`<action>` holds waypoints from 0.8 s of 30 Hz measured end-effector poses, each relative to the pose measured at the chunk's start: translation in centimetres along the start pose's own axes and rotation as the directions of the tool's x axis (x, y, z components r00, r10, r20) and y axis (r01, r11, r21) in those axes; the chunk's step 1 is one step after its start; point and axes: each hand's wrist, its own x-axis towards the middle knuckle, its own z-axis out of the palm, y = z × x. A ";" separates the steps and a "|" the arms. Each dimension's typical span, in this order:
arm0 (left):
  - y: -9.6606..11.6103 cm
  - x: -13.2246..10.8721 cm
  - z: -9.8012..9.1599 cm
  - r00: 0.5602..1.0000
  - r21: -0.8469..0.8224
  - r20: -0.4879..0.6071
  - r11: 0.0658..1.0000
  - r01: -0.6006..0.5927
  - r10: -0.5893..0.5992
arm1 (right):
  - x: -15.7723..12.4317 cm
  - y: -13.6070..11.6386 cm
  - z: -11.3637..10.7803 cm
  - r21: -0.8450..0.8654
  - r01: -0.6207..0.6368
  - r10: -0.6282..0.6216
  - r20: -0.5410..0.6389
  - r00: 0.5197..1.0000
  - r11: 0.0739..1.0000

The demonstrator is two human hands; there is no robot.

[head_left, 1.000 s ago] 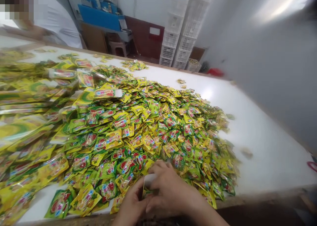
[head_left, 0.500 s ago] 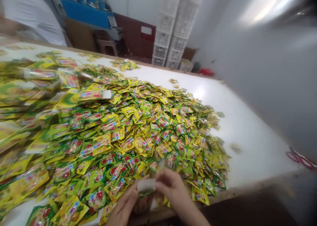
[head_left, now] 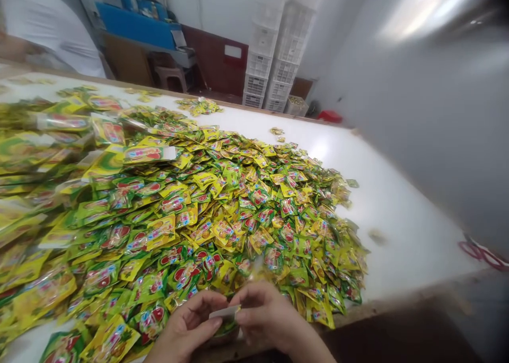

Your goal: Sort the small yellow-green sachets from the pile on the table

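Observation:
A small packet with a white top edge is held between my two hands near the table's front edge. My left hand pinches its left side, with the thumb on the white strip. At its right end, the fingers of my right hand are closed on the same packet. Some green shows below the strip; the lower part is hidden. Beyond my hands spreads a large heap of yellow and green sachets with fruit pictures.
Larger packets lie on the heap's left. Pink-handled scissors rest at the white table's right corner. Behind are stacked white crates, a stool and a person in white at the upper left.
My left hand has moved up and curled its fingers around the packet's left side. The white strip has tilted and looks narrower. My right hand has shifted slightly, still on the packet.

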 end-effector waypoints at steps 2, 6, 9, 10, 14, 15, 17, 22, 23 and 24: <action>-0.3 0.1 -0.2 1.000 0.019 -0.007 1.000 -0.009 0.009 | 0.2 0.6 0.2 -0.052 0.075 -0.081 -0.132 0.988 0.996; -0.8 0.9 -1.1 0.992 0.136 -0.098 0.988 -0.070 0.084 | 0.7 0.4 0.9 -0.316 0.353 -0.431 -0.227 0.873 0.881; -1.4 1.6 -2.0 0.963 0.350 -0.110 0.916 -0.196 0.247 | 1.0 -0.3 0.9 -0.321 0.361 -0.423 -0.148 0.894 0.876; -1.6 1.7 -2.1 0.951 0.411 -0.098 0.882 -0.230 0.293 | 1.1 -0.4 0.9 -0.300 0.339 -0.396 -0.157 0.905 0.892; -1.9 1.9 -1.8 0.935 0.495 -0.097 0.831 -0.253 0.342 | 1.4 0.0 0.7 -0.239 0.275 -0.332 -0.249 0.910 0.931; -1.9 1.9 -1.7 0.932 0.503 -0.096 0.825 -0.258 0.350 | 1.5 0.2 0.7 -0.243 0.271 -0.332 -0.261 0.907 0.931; -1.6 1.9 -1.4 0.914 0.523 -0.064 0.794 -0.310 0.400 | 1.4 0.5 0.6 -0.252 0.289 -0.353 -0.267 0.896 0.924; -1.0 2.0 -1.7 0.818 0.531 0.133 0.656 -0.536 0.560 | 1.0 0.2 0.1 -0.203 0.341 -0.381 -0.214 0.900 0.918; -1.0 1.9 -1.8 0.806 0.528 0.169 0.638 -0.560 0.567 | 0.9 0.0 0.1 -0.203 0.340 -0.378 -0.199 0.904 0.918; -1.0 1.9 -1.9 0.799 0.527 0.197 0.626 -0.575 0.568 | 0.9 -0.2 0.0 -0.212 0.330 -0.369 -0.182 0.911 0.920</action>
